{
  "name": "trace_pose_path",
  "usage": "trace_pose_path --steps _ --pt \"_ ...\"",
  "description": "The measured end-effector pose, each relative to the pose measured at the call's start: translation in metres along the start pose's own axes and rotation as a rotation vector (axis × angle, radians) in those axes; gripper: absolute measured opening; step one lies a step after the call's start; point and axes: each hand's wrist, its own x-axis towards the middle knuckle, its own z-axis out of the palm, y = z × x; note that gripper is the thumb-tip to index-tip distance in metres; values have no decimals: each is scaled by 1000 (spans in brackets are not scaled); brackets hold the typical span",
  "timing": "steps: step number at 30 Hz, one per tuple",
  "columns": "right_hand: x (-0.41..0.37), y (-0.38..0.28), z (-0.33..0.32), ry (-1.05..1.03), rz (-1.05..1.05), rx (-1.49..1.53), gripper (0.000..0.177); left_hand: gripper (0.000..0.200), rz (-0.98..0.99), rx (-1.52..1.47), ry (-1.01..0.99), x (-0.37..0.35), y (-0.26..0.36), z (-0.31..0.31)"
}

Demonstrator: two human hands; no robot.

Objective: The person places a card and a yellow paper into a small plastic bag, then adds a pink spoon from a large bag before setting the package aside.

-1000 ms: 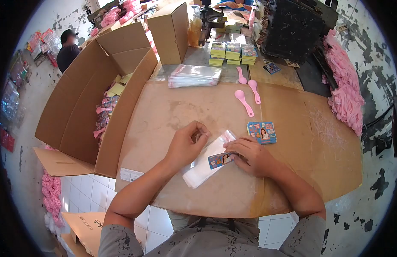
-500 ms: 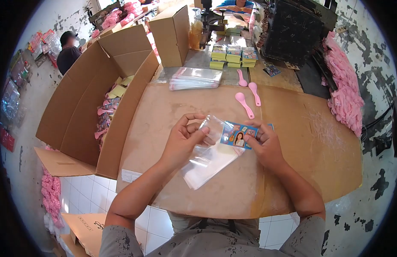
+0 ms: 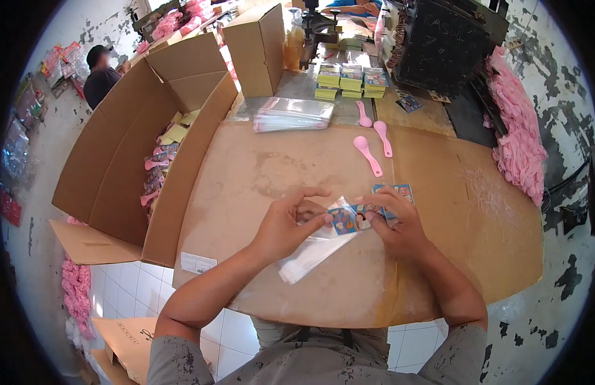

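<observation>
My left hand (image 3: pixel 288 224) pinches a clear plastic bag (image 3: pixel 342 204) between thumb and fingers. A blue printed card (image 3: pixel 345 221) overlaps the bag and appears to be at least partly inside it. At the card's right end, the thumb and fingers of my right hand (image 3: pixel 400 224) are closed on it. Another blue card (image 3: pixel 405 190) lies on the table, partly covered by that hand. Below the hands are several flat clear bags (image 3: pixel 310 260). Three pink spoons lie farther back, among them a near spoon (image 3: pixel 368 155), a right spoon (image 3: pixel 383 138) and a back spoon (image 3: pixel 363 114).
A stack of clear bags (image 3: pixel 294 115) lies behind the cardboard-covered table (image 3: pixel 240 192). Bundles of cards (image 3: pixel 350 80) stand farther back. An open carton (image 3: pixel 111 147) at left holds filled packets (image 3: pixel 159 160). Pink material (image 3: pixel 519 141) hangs at right. Another person (image 3: pixel 100 80) is far left.
My hands have moved slightly lower. The card has shifted left relative to the bag and now overlaps it. More of the card beneath my right hand shows.
</observation>
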Motion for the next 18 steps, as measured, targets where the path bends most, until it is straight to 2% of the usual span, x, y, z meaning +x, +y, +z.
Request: trace_pose_path --steps 2,5,8,11,14,17,18 --pt "1 -10 2 -52 31 21 29 45 4 81 -44 -2 0 3" --pt "-2 -20 10 65 410 382 24 45 -20 136 -93 -3 1 5" --pt "-6 -7 22 189 330 512 25 44 -25 102 -128 -3 0 6" --pt "-9 -2 17 5 187 185 27 42 -11 20 -112 -3 -7 8" --pt "1 -2 12 -204 8 276 27 37 -65 -13 -88 -4 -7 8" --pt "15 12 1 -9 227 171 28 33 -126 -29 -83 -2 -6 9" --pt "21 18 -4 -3 185 5 28 32 -131 -29 -83 -3 -4 9"
